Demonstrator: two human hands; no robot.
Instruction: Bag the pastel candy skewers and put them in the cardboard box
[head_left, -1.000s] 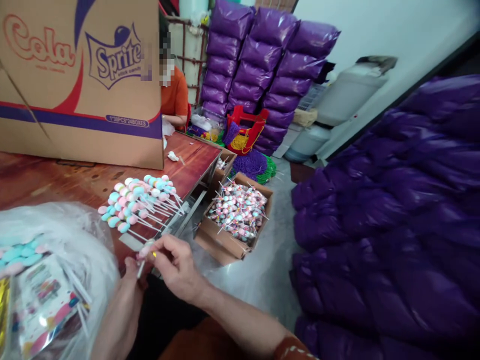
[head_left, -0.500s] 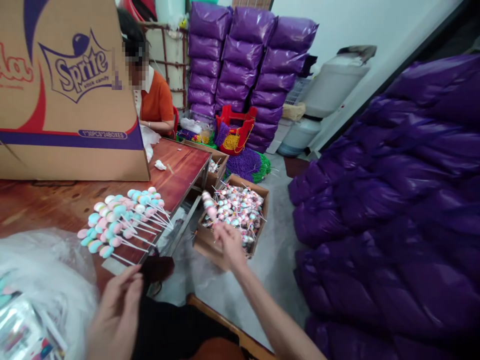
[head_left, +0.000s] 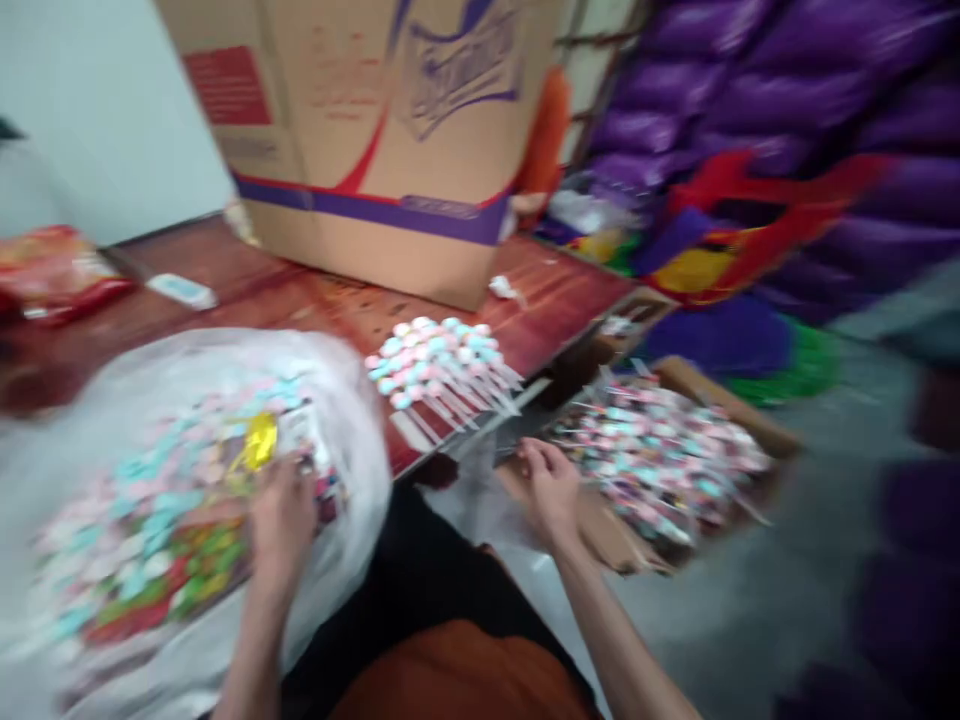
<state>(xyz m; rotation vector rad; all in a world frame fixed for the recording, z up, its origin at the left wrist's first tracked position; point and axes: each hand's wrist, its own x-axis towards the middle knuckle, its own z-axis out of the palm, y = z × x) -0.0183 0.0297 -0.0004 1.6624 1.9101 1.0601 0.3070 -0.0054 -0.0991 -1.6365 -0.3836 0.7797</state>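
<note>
My left hand (head_left: 281, 515) reaches into a clear plastic bag (head_left: 352, 400), over a bright yellow shiny piece (head_left: 260, 440) and a printed packet (head_left: 307, 440). Its fingers are smeared by motion, so whether they grip either is unclear. Pastel marshmallows (head_left: 150, 500) in pink, blue and white fill much of the bag. My right hand (head_left: 551, 485) hovers by the near left side of a cardboard box (head_left: 772, 430) full of wrapped marshmallow sticks (head_left: 660, 450). Its fingers are loosely bent, with nothing visible in them. Between the hands, unwrapped marshmallow sticks (head_left: 442, 365) lie at the table edge.
A large printed carton (head_left: 360, 140) stands on the reddish wooden table (head_left: 570, 290). Behind it show a co-worker's orange sleeve (head_left: 551, 130) and hand. A red stool (head_left: 780, 200), purple and green bead strands (head_left: 720, 335) and stacked purple bags (head_left: 697, 80) are beyond the box.
The view has swung left. My right hand has drawn back from over the box, and the marshmallow stick it held is no longer in it. My left hand has moved into the plastic bag.
</note>
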